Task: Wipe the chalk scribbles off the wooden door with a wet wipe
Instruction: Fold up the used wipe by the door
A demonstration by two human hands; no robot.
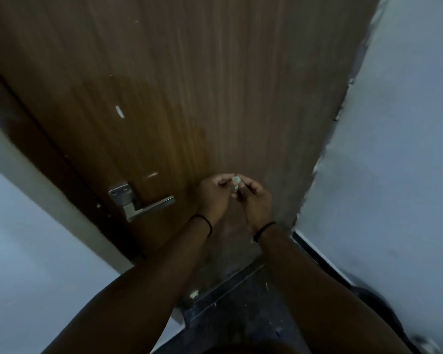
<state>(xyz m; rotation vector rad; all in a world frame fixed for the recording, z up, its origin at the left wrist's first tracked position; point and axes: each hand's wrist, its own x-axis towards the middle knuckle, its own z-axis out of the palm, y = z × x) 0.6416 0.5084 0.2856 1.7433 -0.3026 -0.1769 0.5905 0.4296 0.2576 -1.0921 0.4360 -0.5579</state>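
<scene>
Close in front of a brown wooden door [215, 85], two bare forearms reach forward from the near edge and meet at the middle of the view. Both hands are raised together just before the door's lower part. The left hand [214, 194] and the right hand [256, 199] each have curled fingers, and between their fingertips they pinch a small pale wet wipe [236, 183], bunched into a little wad. The wipe is held just off the door; whether it touches the wood cannot be told. Each wrist wears a thin black band, the left band [205, 223] and the right band [264, 229].

To the left of the hands, a silver lever handle [149, 205] on a metal plate juts from the door. Short white chalk marks show on the wood: one [119, 111] well above the handle and a fainter one [152, 175] just above it. A darker, damp-looking patch [138, 129] spreads across the wood around these marks. Pale walls stand at both sides, the right wall [407, 149] meeting the door along a rough edge. Dark speckled floor [241, 302] lies below the hands.
</scene>
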